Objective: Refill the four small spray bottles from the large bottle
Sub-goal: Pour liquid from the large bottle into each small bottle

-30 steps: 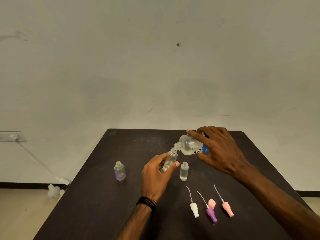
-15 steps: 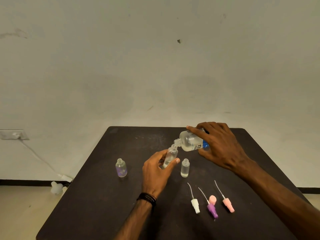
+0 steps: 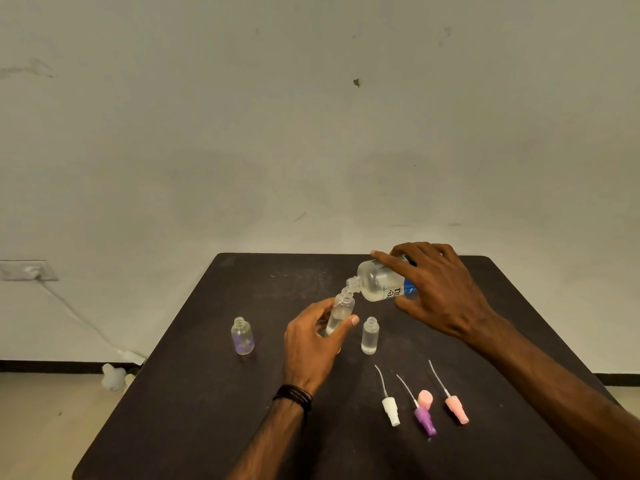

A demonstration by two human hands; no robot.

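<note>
My left hand (image 3: 313, 344) grips a small clear spray bottle (image 3: 341, 312), tilted, above the dark table (image 3: 207, 393). My right hand (image 3: 440, 289) holds the large clear bottle (image 3: 379, 281) with a blue label on its side, its mouth touching the small bottle's neck. Two other small open bottles stand on the table: one with a purple tint (image 3: 242, 336) to the left, one clear (image 3: 370, 336) just right of my left hand. A fourth small bottle is not visible.
Several spray pump tops lie at the front right: a white one (image 3: 390, 410), a purple one (image 3: 424, 419), a pink one (image 3: 457, 408), and a pink cap (image 3: 425, 399). A white object (image 3: 112, 377) and a cable lie on the floor at the left.
Both hands keep the same hold; the large bottle stays tipped at the small bottle's neck. The view has shifted slightly as my head moved.
</note>
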